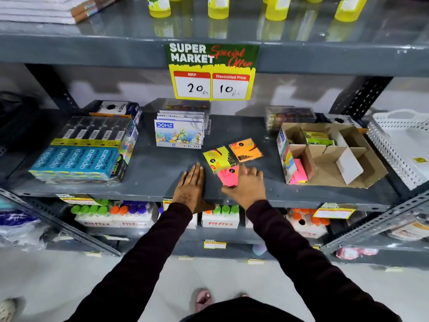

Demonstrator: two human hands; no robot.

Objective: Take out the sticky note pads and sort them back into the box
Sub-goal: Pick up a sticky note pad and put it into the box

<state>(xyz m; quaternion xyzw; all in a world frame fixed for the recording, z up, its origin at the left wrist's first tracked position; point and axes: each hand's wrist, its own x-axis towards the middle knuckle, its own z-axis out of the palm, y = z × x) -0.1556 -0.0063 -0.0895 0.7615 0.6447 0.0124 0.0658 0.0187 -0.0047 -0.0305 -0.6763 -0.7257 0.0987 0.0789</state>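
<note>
While three loose pads lie out on the grey shelf, easy to scatter them: a sideways brush from the right hand could knock the yellow pad, just beyond its fingertips, further back, or push the orange pad, just past that, out of the group. Could also slide the pink pad off the front lip, since it sits close to the edge and the glossy wrap looks slippery. Worth noting too that the cardboard box, well to the right of the fingers, has loose dividers leaning at odd angles; a pad dropped in carelessly may land across two compartments or tip a divider flat.

Right hand palm down, fingers spread and slack, resting on or just over the near edge of the pink pad, thumb alongside; not closed around anything, though exact contact hard to tell. Left hand flat on the shelf, fingers straight and together, holding nothing, just left of the pads. Both dark sleeves reaching up and forward from below. Box already holding green pads at the back and pink ones in front
</note>
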